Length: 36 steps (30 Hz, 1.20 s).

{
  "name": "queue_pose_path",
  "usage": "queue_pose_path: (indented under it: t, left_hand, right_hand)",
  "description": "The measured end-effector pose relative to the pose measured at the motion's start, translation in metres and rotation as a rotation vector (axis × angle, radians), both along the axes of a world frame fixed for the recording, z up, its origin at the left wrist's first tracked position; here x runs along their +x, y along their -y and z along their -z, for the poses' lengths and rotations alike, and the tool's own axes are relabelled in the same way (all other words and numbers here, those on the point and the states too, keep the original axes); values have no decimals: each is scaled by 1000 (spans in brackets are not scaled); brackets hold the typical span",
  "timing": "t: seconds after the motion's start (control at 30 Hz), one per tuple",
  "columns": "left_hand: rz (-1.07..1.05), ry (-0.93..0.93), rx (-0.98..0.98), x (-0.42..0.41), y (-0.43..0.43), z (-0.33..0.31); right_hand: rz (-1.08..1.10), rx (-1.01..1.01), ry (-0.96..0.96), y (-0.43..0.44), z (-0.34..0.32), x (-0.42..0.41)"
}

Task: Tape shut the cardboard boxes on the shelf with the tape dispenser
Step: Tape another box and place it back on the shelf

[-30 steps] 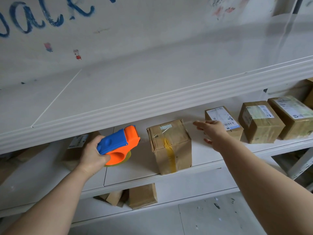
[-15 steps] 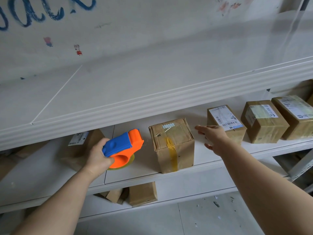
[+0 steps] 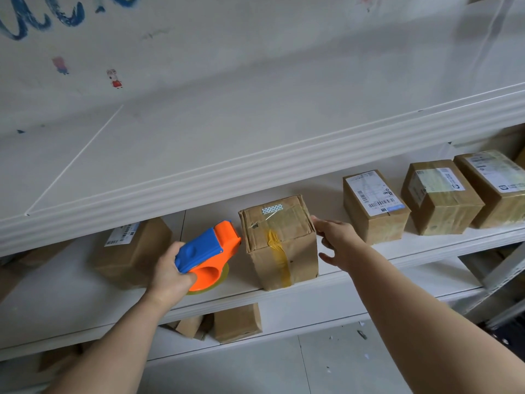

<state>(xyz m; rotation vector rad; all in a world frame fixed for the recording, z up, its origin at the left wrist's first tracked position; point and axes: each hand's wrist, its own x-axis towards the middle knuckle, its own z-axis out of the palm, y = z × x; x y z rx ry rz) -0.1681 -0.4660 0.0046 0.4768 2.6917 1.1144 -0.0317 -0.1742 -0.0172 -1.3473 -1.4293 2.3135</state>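
Right hand (image 3: pixel 338 241) reached the box's (image 3: pixel 279 251) right edge, grip wide; left hand (image 3: pixel 167 275) holds tape dispenser (image 3: pixel 208 248).

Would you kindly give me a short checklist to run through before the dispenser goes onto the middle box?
1. Left hand grips the orange-and-blue plastic tape dispenser: ok.
2. Dispenser's front sits beside the upper left edge of the brown cardboard box with the yellow tape strip: ok.
3. Right hand, fingers straight, touches that box's right side to steady it: ok.
4. Box stands upright on the white shelf board: ok.
5. Loose tape end ready at the dispenser's mouth: cannot tell.
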Motion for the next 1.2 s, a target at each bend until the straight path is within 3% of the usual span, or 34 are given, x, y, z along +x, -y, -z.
queue_pose_path:
  t: [0.13,0.47,0.63,0.7,0.8,0.87,1.0,1.1,1.2]
  left_hand:
    - [16,-5,1,3,-3,4]
    - [32,20,9,-2,-1,11]
    - [25,25,23,-4,1,11]
    - [24,31,28,-3,3,10]
    - [39,39,22,-3,5,12]
    - [56,37,9,-3,6,13]
    - [84,70,42,-2,7,11]
    - [86,53,78,-8,14,6]
    - [75,3,135,-13,20,-6]
  right_hand:
    - [-9,2,-32,-2,11,-6]
    - [-130,294,85,9,37,-16]
    - [-41,562,-176,16,-18,-18]
    - [-194,827,-203,29,-41,-16]
    - [-686,1361,-34,48,-60,-21]
    - [-971,1548,94,59,-68,-29]
    - [-1262,1606,310,65,-61,-57]
    - [-1272,1607,360,65,-61,-71]
    - [-1172,1599,268,66,-74,-74]
